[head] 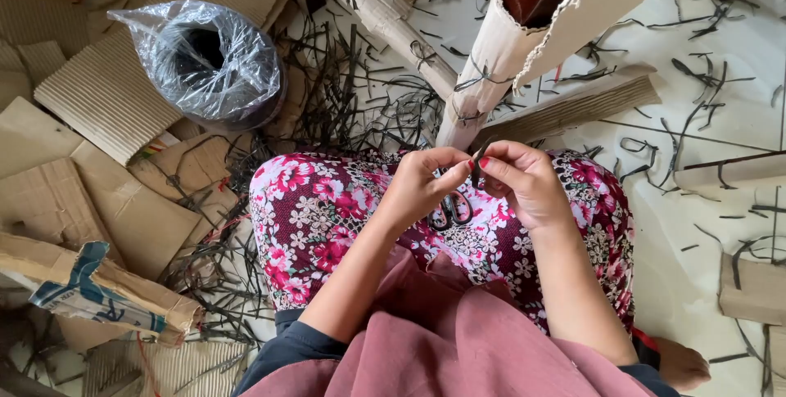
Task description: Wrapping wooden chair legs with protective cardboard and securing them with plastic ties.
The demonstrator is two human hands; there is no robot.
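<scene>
Both hands meet over the lap: the left hand and the right hand pinch a short dark strip between thumbs and fingertips, held just above the flowered skirt. Scissors lie on the skirt right beneath the hands, partly hidden by them. Just beyond, a cardboard-wrapped leg bound with dark ties slants upward. Cut strips litter the floor; a plastic-covered roll sits to the left among cardboard sheets.
</scene>
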